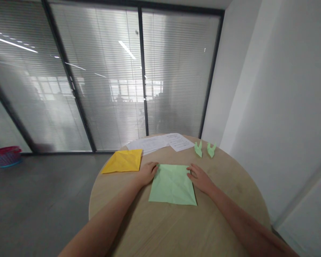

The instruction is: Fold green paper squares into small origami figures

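Note:
A square light-green sheet of paper (173,185) with crease lines lies on the round wooden table in front of me. My left hand (148,172) rests at its far left corner, fingers stretched over the edge. At the far right corner, my right hand (199,177) touches the paper with its fingers slightly spread. The paper looks flat, apart from its creases. Both palms face down, so the undersides of the fingers are hidden.
On the round table (182,232), a creased yellow paper (127,160) lies to the left. Printed sheets (180,142) sit at the back. Two folded green paper figures, one (198,148) beside the other (211,150), stand back right. A red basket (5,156) is on the floor.

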`<act>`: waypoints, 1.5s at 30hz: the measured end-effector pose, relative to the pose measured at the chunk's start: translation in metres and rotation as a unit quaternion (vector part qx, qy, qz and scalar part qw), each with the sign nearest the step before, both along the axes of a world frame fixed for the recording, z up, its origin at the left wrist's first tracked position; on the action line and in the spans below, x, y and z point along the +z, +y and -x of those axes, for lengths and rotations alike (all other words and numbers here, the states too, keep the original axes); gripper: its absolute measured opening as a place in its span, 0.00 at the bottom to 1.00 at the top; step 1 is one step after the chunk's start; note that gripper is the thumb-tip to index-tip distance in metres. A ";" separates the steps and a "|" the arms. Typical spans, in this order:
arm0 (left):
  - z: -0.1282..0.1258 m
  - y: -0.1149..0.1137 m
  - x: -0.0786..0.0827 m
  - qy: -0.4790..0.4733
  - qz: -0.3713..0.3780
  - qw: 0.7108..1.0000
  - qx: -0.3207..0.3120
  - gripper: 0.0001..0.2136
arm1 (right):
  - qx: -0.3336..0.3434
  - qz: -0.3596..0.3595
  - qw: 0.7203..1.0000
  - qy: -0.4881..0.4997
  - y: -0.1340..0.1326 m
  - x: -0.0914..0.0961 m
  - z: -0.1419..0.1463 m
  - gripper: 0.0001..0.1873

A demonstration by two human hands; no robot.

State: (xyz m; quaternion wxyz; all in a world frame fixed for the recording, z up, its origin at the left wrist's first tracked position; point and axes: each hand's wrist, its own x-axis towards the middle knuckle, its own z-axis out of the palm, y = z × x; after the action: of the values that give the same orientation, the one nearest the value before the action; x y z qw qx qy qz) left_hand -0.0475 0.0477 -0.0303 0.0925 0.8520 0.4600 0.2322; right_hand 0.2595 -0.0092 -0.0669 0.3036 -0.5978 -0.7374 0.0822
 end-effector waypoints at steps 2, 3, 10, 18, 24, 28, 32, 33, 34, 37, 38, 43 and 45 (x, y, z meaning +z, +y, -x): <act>0.001 0.003 0.000 0.014 -0.006 1.000 0.008 0.20 | -0.024 -0.023 0.999 0.034 0.006 0.000 -0.001 0.22; 0.001 0.005 0.000 0.022 -0.010 1.000 0.007 0.20 | -0.033 -0.032 0.998 0.043 0.009 0.000 -0.001 0.22; -0.005 0.026 0.002 0.050 -0.032 0.998 0.022 0.20 | -0.041 -0.003 0.999 -0.022 0.036 0.005 -0.007 0.22; -0.006 0.025 0.004 0.046 -0.025 0.998 0.038 0.16 | -0.025 -0.004 0.999 -0.037 0.047 0.008 -0.006 0.22; -0.002 0.017 0.007 0.048 0.022 0.999 0.010 0.10 | 0.014 -0.010 0.999 -0.049 0.042 0.001 -0.001 0.21; -0.002 0.013 0.010 0.041 0.026 0.999 0.011 0.10 | 0.018 -0.013 0.999 -0.046 0.043 0.000 0.000 0.21; 0.001 0.012 0.008 0.033 0.027 0.999 0.007 0.10 | 0.015 -0.009 0.999 -0.038 0.043 0.001 0.001 0.21; 0.002 0.012 0.008 0.031 0.029 0.999 0.005 0.09 | 0.014 -0.008 0.999 -0.039 0.042 0.002 0.002 0.21; 0.003 0.012 0.007 0.030 0.030 0.999 0.003 0.09 | 0.014 -0.006 0.999 -0.040 0.042 0.002 0.002 0.21; 0.005 0.012 0.005 0.028 0.029 0.999 0.002 0.08 | 0.020 -0.008 0.999 -0.041 0.041 0.002 0.001 0.21; 0.005 0.012 0.005 0.028 0.028 0.999 0.001 0.08 | 0.024 -0.011 0.999 -0.040 0.041 0.001 0.001 0.21; 0.006 0.012 0.003 0.025 0.029 0.999 0.001 0.08 | 0.024 -0.003 0.999 -0.027 0.043 -0.002 -0.001 0.21; 0.005 0.012 0.003 0.029 0.030 0.999 0.009 0.08 | 0.025 0.001 0.999 -0.027 0.043 -0.002 -0.002 0.21</act>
State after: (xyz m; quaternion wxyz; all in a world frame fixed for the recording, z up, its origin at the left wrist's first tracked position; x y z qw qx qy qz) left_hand -0.0529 0.0594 -0.0274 0.1024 0.8511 0.4767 0.1947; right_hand 0.2610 0.0335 -0.0687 0.2808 -0.5814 -0.7600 0.0741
